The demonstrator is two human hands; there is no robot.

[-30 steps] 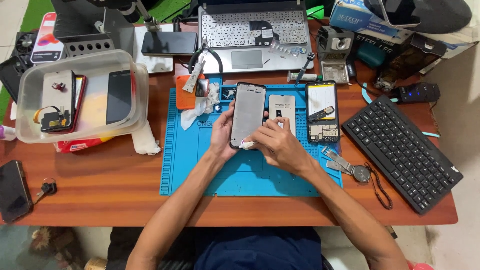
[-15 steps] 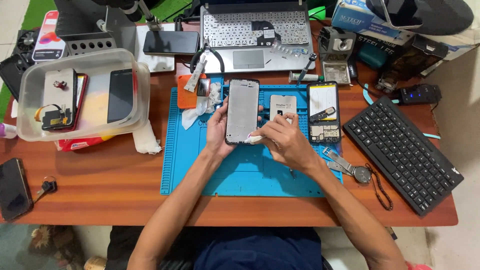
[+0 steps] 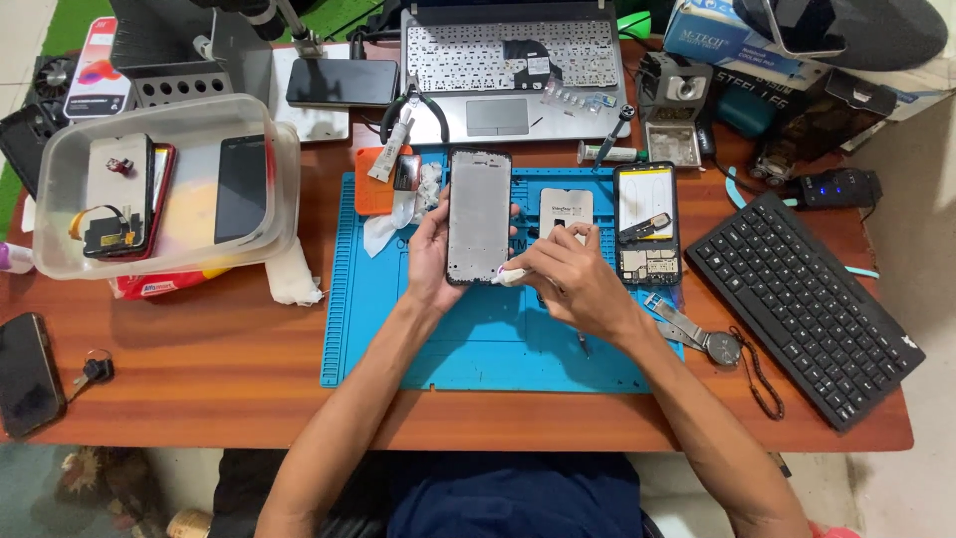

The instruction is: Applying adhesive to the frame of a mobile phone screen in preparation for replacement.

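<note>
Head view: left hand (image 3: 430, 261) grips phone frame (image 3: 479, 216) by its left edge, frame upright over blue work mat (image 3: 478, 334). Right hand (image 3: 573, 279) pinches small white wad (image 3: 510, 276), touching frame's lower right corner. Opened phone (image 3: 646, 224) w/ exposed board lies on mat just right of hands; battery (image 3: 566, 207) between frame & opened phone. Wristwatch (image 3: 719, 345) at mat's right edge. Black keyboard (image 3: 805, 304) far right, laptop (image 3: 516, 70) at rear, clear plastic tub (image 3: 60, 261) w/ phones at left, all on wooden counter (image 3: 199, 379)
</note>
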